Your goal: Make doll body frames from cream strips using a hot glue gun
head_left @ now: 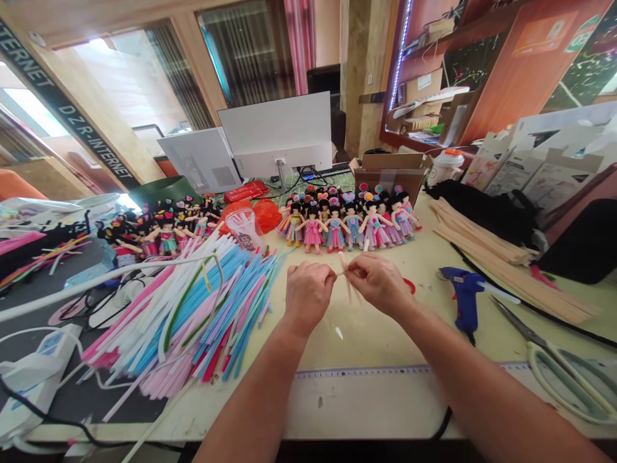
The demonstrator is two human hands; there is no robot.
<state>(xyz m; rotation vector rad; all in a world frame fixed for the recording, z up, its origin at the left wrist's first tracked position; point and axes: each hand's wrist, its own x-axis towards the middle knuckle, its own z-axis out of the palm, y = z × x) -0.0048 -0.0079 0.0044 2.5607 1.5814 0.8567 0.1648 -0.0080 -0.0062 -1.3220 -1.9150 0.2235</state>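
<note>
We held both forearms out over the table [366,334], left hand [308,292] and right hand [378,283] pinched shut on a pale strip [345,270] before the dolls [347,222].

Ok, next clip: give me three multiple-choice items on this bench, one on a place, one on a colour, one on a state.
1. Where does the glue gun lie?
A. right of the hands
B. on the heap of stems
C. behind the monitor

2. What colour is the glue gun's body?
A. red
B. blue
C. green

3. What are the two hands doing?
A. resting flat on the table
B. gripping the scissors
C. pinching a thin pale strip between them

Answers:
1 A: it lies on the table, just right of the right hand.
2 B: its body is plainly blue.
3 C: the left hand and the right hand meet on the pale strip, while the scissors lie untouched.
</note>
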